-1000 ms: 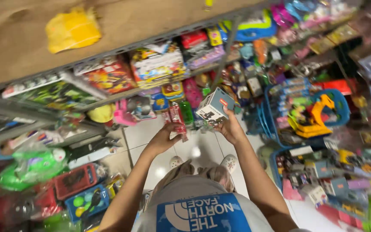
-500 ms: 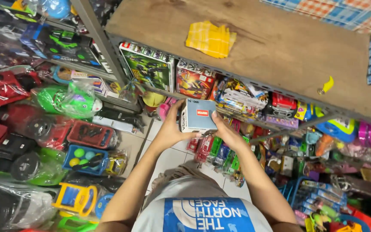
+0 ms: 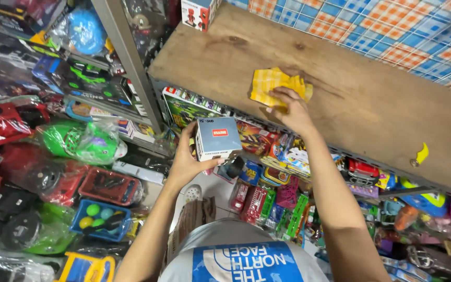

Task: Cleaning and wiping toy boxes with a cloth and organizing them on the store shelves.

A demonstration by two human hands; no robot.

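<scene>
Right hand [image 3: 288,107] left box [image 3: 217,138]; now on yellow cloth [image 3: 276,86].

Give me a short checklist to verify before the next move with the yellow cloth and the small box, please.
1. Right hand rests on the yellow cloth: ok, the fingers lie on top of it.
2. Cloth lies flat on the wooden shelf: not ok, it looks crumpled.
3. Left hand grips the small toy box securely: ok, the fingers wrap its side and underside.
4. Box is clear of the shelf edge: ok, it is held below and in front of it.
5. Shelf surface near the cloth is free: ok, only a small yellow piece sits far to the side.
6. Dust on the shelf: cannot tell.
</scene>
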